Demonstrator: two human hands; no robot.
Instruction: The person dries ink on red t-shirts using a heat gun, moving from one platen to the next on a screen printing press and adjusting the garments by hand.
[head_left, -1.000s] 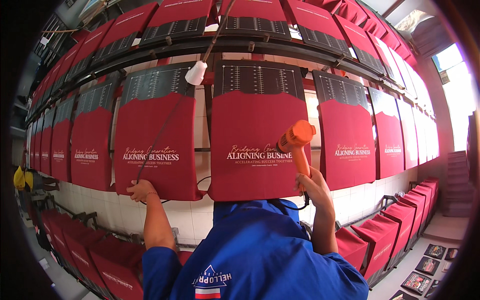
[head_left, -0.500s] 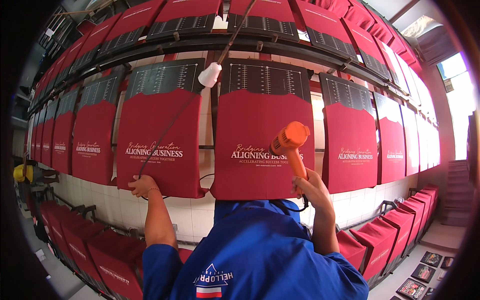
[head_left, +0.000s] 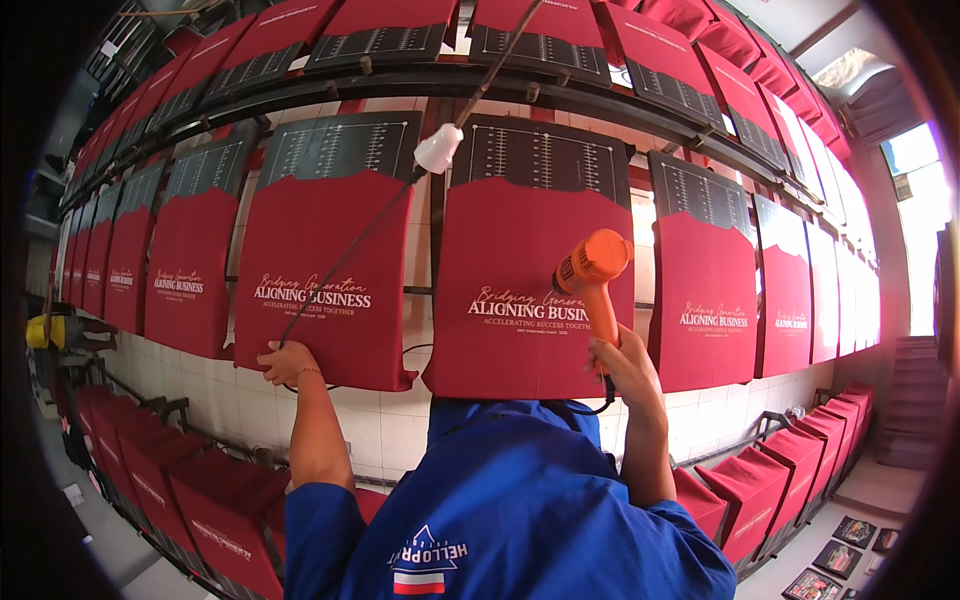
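the right hand (head_left: 624, 366) grips the orange dryer (head_left: 594, 262) by its handle, which runs up and slightly left, putting the head over the middle red shirt (head_left: 530, 235). the left hand (head_left: 288, 366), farther off, grips the black cord (head_left: 368, 230).

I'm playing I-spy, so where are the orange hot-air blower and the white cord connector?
Orange hot-air blower (head_left: 597, 260): head view, on its barrel.
White cord connector (head_left: 438, 149): head view, on its middle.

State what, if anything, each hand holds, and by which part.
Right hand: orange blower, by its handle. Left hand: whether it grips the black cable cannot be told.
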